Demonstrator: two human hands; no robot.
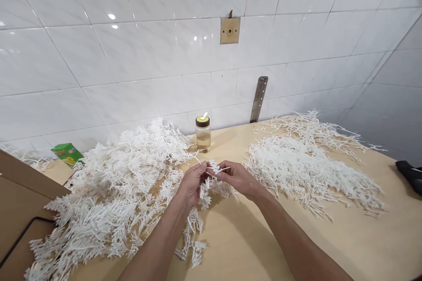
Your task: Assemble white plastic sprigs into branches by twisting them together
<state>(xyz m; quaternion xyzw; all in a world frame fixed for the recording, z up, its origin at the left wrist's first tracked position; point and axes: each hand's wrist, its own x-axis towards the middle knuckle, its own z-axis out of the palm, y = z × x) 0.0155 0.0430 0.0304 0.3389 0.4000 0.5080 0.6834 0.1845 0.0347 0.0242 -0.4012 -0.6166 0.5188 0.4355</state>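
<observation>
My left hand [193, 183] and my right hand [238, 179] meet over the middle of the table. Between them is a white plastic sprig [215, 167] with short needle-like tips, pinched by the fingers of both. More white sprigs hang under the left hand, and I cannot tell whether they join the held one. A large heap of white branched sprigs [132, 162] spreads to the left of my left hand. Right of my right hand lies a flatter pile of white sprigs [296, 167], with bare white stems [316, 129] behind it.
A jar of clear yellowish liquid [203, 135] with a dark-rimmed lid stands near the tiled wall. A metal bracket [259, 99] leans upright there. At left are a green box [68, 153] and a brown cardboard panel [23, 197]. A black object [409, 176] sits at the right edge.
</observation>
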